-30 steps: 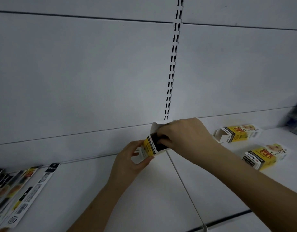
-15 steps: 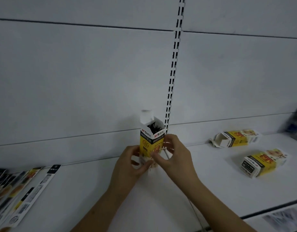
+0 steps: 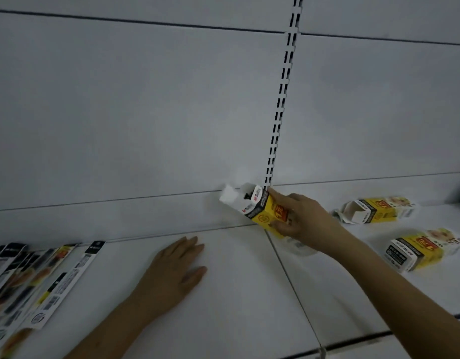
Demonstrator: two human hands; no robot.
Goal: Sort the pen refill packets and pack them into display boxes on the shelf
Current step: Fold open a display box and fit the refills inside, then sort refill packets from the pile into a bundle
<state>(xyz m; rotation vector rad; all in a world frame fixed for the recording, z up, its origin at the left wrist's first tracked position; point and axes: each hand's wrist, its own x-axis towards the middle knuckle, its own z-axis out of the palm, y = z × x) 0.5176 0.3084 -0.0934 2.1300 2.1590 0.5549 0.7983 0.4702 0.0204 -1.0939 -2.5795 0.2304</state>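
My right hand [image 3: 305,220] grips a yellow, black and white display box [image 3: 260,209] near the shelf's back wall. The box tilts to the left, its white top flap is open, and dark refill ends show inside. My left hand [image 3: 178,270] lies flat on the white shelf [image 3: 236,294], fingers straight, holding nothing, below and left of the box. Several long pen refill packets [image 3: 29,286] lie in a fan at the shelf's left end.
Two more yellow display boxes lie on their sides at the right: an open empty one [image 3: 374,209] by the back wall and another [image 3: 423,248] nearer the front. A slotted upright [image 3: 279,112] runs up the back panel behind the held box.
My left hand has let go of the box and dropped flat onto the shelf. My right hand alone now holds the box, tilted left and shifted right from upright.
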